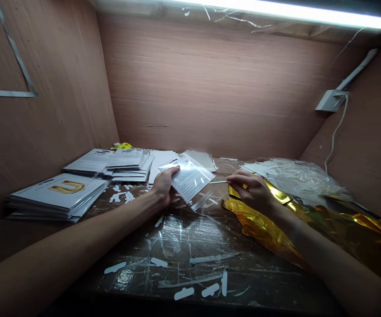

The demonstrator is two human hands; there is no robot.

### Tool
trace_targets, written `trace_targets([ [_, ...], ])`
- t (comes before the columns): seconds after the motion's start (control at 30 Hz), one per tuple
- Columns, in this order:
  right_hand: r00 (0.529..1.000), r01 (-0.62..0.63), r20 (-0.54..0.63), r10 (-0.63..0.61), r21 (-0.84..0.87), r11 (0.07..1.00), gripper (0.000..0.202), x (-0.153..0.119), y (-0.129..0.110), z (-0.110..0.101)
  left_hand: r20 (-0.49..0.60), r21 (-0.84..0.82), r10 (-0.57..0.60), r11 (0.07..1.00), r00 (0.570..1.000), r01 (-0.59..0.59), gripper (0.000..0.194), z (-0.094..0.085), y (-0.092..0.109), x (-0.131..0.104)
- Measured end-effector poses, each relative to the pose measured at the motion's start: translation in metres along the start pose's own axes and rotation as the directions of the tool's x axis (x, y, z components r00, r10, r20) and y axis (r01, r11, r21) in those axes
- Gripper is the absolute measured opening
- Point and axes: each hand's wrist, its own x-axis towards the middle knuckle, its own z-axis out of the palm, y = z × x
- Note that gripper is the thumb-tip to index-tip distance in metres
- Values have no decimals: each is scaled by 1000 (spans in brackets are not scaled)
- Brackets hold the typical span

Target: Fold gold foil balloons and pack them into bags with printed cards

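My left hand (164,184) is closed around the left edge of a clear packet with a printed white card (192,178), its thumb lying on top. The packet is tilted, with its open-looking side facing right. Between the fingertips of my right hand (251,189) is a thin white straw (218,182), its tip at or near the packet's right edge; I cannot tell whether it is inside. Shiny gold foil (259,222) lies beneath my right hand and forearm.
Stacked card packets (58,193) lie at the left, more packets (127,163) behind them. White straws (259,168) and clear plastic bags (309,178) are piled at the right. White cut-out scraps (184,293) and tape strips (213,258) are scattered over the dark table (137,237). Wooden walls enclose it.
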Motion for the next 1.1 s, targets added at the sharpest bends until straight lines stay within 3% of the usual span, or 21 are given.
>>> trace_targets([
  [0.33, 994, -59, -97, 41, -190, 980, 19, -4, 6, 3, -79, -33, 4, 999, 997, -7, 18, 10, 6, -9],
  [0.57, 995, -44, -101, 24, -204, 978, 22, -8, -4, 23, -109, 4, 73, 997, 991, -73, 17, 16, -2, -18],
  [0.7, 993, -84, -96, 74, -108, 991, 28, -8, -18, 29, -44, 2, 50, 999, 998, -50, 17, 22, -8, -26],
  [0.83, 992, -94, -86, 92, -19, 995, 34, -7, -26, 28, -19, 19, 41, 999, 999, -40, 18, 18, -7, -24],
  [0.93, 997, -48, -52, 51, 61, 997, 47, -8, -25, 29, 11, 63, 4, 998, 1000, -5, 20, 15, -7, -24],
  [1.1, 999, 28, 36, -31, 77, 997, 59, -11, -27, 36, 170, 87, -66, 995, 983, 51, 20, 23, -13, -36],
])
